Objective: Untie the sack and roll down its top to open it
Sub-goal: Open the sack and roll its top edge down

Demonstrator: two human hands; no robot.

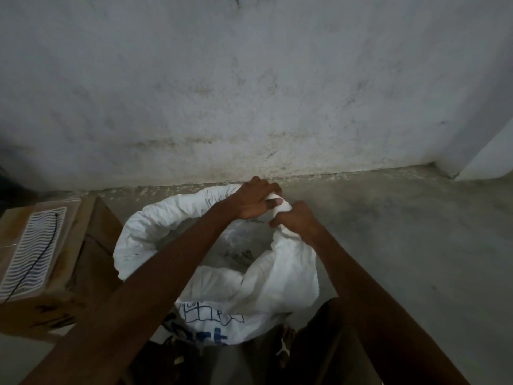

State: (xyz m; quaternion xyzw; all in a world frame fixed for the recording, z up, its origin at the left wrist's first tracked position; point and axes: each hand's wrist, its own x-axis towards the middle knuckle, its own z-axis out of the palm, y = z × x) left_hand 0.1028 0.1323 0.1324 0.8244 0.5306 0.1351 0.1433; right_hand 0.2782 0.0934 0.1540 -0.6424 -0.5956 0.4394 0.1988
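Observation:
A white woven sack (277, 287) with blue printing on its near side stands on the floor in front of me. Its mouth is open and its top forms a thick rolled rim, fullest on the left (144, 226). Inside shows a clear plastic liner (238, 243) with dark bits on it. My left hand (255, 201) grips the rolled rim at the far right side. Just below and right of it, my right hand (297, 222) clutches the same bunched edge. Both forearms reach across the sack's mouth.
A brown cardboard box (55, 259) with a wavy-lined label and a black cord stands at the left, touching the sack. A stained white wall (249, 93) rises right behind the sack. Bare concrete floor (416, 232) stretches to the right. My foot in a sandal (286, 345) is below the sack.

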